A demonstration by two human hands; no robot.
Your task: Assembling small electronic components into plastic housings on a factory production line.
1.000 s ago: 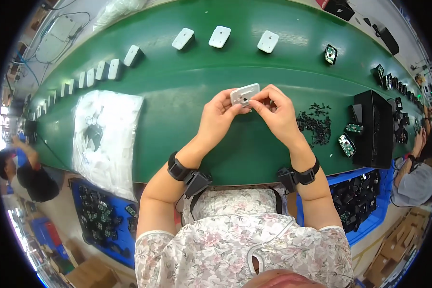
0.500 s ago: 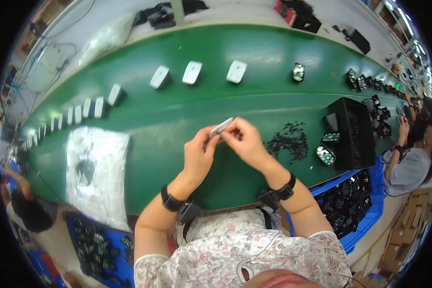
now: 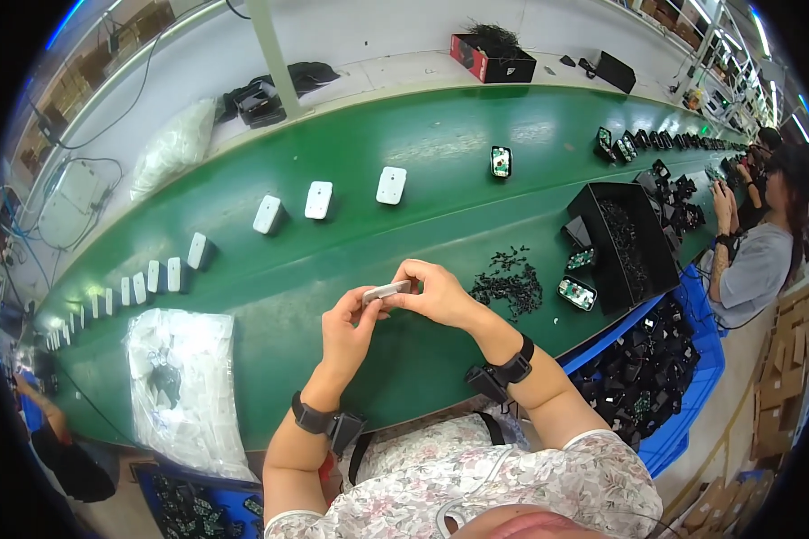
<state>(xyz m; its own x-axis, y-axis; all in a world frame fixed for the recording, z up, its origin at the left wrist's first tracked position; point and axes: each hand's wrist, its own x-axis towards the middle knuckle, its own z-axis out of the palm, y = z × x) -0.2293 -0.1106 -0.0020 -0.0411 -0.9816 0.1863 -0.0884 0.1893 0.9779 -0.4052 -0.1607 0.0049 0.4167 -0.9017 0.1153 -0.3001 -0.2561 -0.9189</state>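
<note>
Above the green bench (image 3: pixel 324 269), both hands meet on a thin, pale plastic cover (image 3: pixel 386 292), seen nearly edge-on. My left hand (image 3: pixel 349 328) pinches its left end, fingers closed. At the other end, my right hand (image 3: pixel 436 295) grips it between thumb and fingers, partly hiding it. To the right of my right hand lies a pile of small black parts (image 3: pixel 512 283), too small to name. Beyond my hands stand white-topped rectangular units (image 3: pixel 391 186) in a spaced row. One unit without a white top (image 3: pixel 501 163) shows its circuit board.
A transparent bag of white covers (image 3: pixel 184 395) lies on the left. At right are a black box (image 3: pixel 627 247), two open units beside it (image 3: pixel 577 292), and a blue bin (image 3: pixel 692 395) of black units. A co-worker (image 3: pixel 751 242) works at far right; another person is at far left.
The view has shifted, so the bench items sit lower and further left. Both hands keep hold of the pale cover, which now lies flatter than its earlier slant.
</note>
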